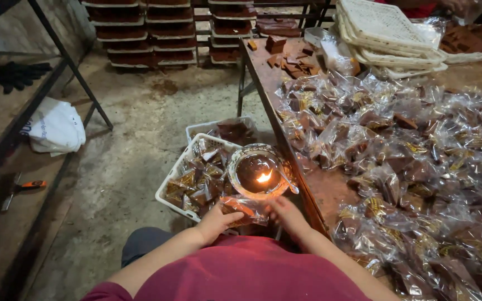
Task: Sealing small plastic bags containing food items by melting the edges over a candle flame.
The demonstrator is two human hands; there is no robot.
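Both hands were pinching one small cellophane packet [245, 210] with a brown block inside, left hand [214, 221] on its 9 o'clock edge and right hand [287, 214] on the 3 o'clock edge, held just at 6 o'clock of the lit flame [264, 178] in a little metal bowl lamp [258, 171]. I'd guess that packet was light, the wrap crinkly and slippery, the block stiff but probably crumbly, so gripping by the loose film edges made sense, and that film would melt quickly near the fire. Counts: one packet in hand, one flame, two white baskets [169, 192] on the floor at 9 o'clock of the lamp, and way too many packets heaped on the desk [323, 189] at 3 o'clock to count. A stack of white trays [383, 33] sat at 1 o'clock; their number wasn't clear.
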